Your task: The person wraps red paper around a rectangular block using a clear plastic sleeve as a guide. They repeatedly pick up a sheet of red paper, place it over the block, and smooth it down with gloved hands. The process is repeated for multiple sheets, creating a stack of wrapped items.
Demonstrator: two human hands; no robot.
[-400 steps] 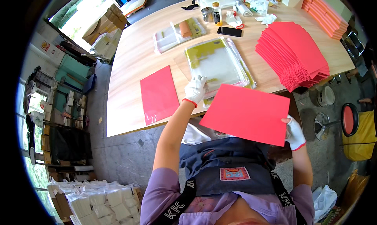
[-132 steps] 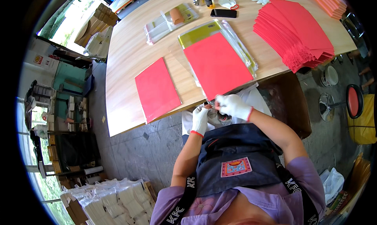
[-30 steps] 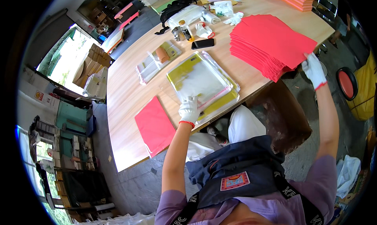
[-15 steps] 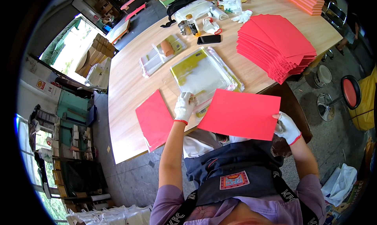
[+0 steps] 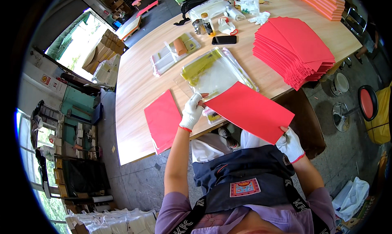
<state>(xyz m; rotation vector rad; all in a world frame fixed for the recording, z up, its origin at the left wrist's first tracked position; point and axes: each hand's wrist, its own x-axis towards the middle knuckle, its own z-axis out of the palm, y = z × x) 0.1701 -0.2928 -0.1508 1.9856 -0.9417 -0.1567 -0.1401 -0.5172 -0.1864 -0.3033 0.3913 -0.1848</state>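
My right hand (image 5: 290, 145), in a white knit glove with bare fingertips, grips the near right corner of a red sheet (image 5: 251, 112). The sheet slants over the table's front edge, its left end close to my left hand (image 5: 193, 110). That hand is gloved alike, its thumb and fingers pinched on the edge of a clear plastic bag. The bag lies on a stack of clear plastic bags (image 5: 220, 73) with yellow-green patches. To the left of my left hand, a red sheet in a clear bag (image 5: 163, 121) rests on the table.
A fanned pile of red sheets (image 5: 294, 50) stands at the table's right. Behind the bags are a black phone (image 5: 224, 40), a jar (image 5: 207, 25), a second bag stack (image 5: 163, 60) with a brown roll (image 5: 180, 47), and white gloves (image 5: 259, 18). A stool (image 5: 366, 102) stands right.
The red sheet has swung so its right end is lower and nearer me, with my right hand lowered too. Its left end has come up to my left fingers. The view has shifted slightly.
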